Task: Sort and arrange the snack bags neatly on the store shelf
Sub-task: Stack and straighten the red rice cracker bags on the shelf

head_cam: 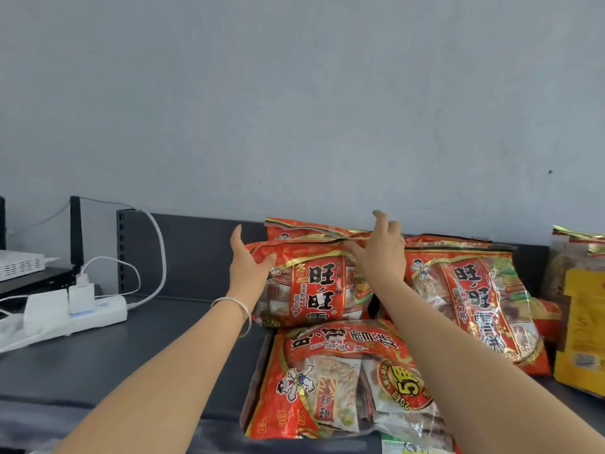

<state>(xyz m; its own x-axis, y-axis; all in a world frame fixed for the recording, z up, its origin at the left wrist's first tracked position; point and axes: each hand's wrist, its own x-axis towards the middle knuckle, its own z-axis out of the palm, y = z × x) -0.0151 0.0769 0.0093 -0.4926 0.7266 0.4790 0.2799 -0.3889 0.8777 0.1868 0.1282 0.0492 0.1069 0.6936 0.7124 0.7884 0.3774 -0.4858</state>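
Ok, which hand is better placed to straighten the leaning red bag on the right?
Likely right: the right hand is beside the leaning red bag; the left hand presses the upright bag, farther left.

Bare to the lower edge of the frame, the person's left forearm (pixel 170 365) and right forearm (pixel 458 355); a thin, plain silver metal bangle (pixel 246 311) circles the left wrist, left of centre.

An upright red bag (pixel 314 283) stands on the shelf (pixel 131 355), with a rear bag (pixel 294 228) at 12 o'clock, a leaning bag (pixel 474 299) at 3 o'clock and a flat bag (pixel 334 381) at 6 o'clock.
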